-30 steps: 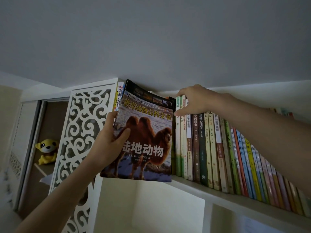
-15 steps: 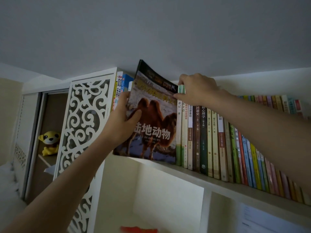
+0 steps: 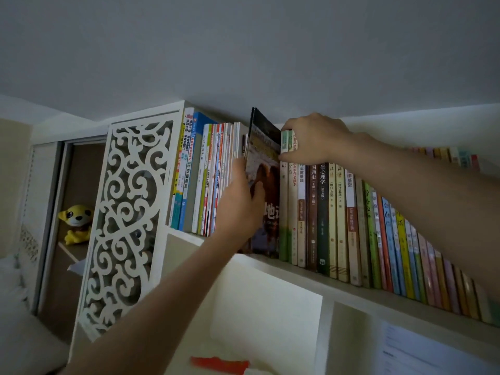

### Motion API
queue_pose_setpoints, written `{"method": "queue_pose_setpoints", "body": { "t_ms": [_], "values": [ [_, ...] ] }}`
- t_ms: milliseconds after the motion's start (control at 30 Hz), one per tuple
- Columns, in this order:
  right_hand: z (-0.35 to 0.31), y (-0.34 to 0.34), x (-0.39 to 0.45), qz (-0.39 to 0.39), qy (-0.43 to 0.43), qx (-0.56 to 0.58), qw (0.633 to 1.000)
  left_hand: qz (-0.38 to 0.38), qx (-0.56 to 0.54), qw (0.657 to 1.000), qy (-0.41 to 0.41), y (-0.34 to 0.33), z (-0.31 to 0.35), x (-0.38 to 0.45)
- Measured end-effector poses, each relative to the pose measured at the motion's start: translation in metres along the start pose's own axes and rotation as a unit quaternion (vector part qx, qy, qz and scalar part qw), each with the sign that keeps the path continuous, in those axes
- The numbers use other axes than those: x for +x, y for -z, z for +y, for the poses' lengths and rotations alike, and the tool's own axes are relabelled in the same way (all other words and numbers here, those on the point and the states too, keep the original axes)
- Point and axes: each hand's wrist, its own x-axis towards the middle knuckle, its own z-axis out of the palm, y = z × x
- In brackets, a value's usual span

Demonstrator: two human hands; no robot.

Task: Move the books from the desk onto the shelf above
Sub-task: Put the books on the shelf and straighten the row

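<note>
A large camel-cover book (image 3: 266, 169) stands partly slid into a gap on the white shelf (image 3: 338, 286), between a left group of thin books (image 3: 213, 180) and a long right row of upright books (image 3: 351, 220). My left hand (image 3: 239, 204) grips its front edge, thumb on the cover. My right hand (image 3: 313, 139) grips the tops of the first few books of the right row, just right of the gap. The lower left of the camel book is hidden behind my left hand.
A white carved lattice panel (image 3: 124, 220) closes the shelf's left end. A yellow plush toy (image 3: 75, 223) sits in a cupboard further left. The ceiling is close above the books. Below the shelf are white compartments, a red item (image 3: 219, 364) and a paper sheet (image 3: 422, 353).
The camel book has gone from tilted in front of the shelf to nearly upright and deeper in the gap. My left hand followed it in. My right hand stays on the right row's tops.
</note>
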Motion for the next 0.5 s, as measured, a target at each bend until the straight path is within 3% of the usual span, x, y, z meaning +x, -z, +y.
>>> {"method": "queue_pose_setpoints", "body": {
  "t_ms": [167,267,367,500],
  "values": [
    [0.011,0.019,-0.01,-0.047,-0.02,-0.005,0.999,0.089,0.079,0.989,0.084,-0.044,-0.012,-0.012],
    [0.019,0.024,-0.021,-0.053,-0.027,0.022,0.998,-0.001,0.113,0.987,0.11,-0.053,-0.005,-0.005],
    [0.026,0.024,-0.031,-0.047,-0.021,0.044,0.998,-0.097,0.079,0.988,0.093,-0.035,-0.011,-0.002],
    [0.031,0.018,-0.041,-0.031,-0.033,0.1,0.994,-0.175,0.089,0.98,0.007,-0.002,-0.043,-0.002]
  ]
}}
